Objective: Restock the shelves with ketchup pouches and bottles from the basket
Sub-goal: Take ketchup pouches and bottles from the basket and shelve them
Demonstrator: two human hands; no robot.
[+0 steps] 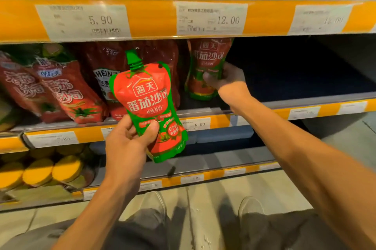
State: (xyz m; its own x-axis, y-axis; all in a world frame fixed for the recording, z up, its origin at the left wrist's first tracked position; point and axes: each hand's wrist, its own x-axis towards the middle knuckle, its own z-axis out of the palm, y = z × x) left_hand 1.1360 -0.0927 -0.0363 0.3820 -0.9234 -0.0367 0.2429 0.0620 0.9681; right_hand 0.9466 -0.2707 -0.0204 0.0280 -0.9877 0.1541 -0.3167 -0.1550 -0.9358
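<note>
1. Red and green, the near pouch (149,107) sits at centre frame, upright with its spout up and its long axis vertical, held in front of the shelf rather than on it.
2. The left hand (130,141) grips this pouch by its lower part, thumb across the front and fingers curled behind.
3. A second pouch (205,66) of the same kind stands upright on the middle shelf (305,99), up and right of the first, at centre-right of the frame.
4. The right hand (225,78) is curled round the right side of the second pouch, thumb on its front; it is the hand deeper in the shelf.
5. Just left of the second pouch stand Heinz pouches (105,82), close by; other red pouches (61,90) lean at the left of the frame.
6. Right of the right hand the shelf is dark and bare, the open room for more stock.
7. My judgement: the near pouch has to travel up and right, over the orange price rail (234,120) and under the upper shelf edge (154,17), into that gap.
8. The basket is not in view.
</note>
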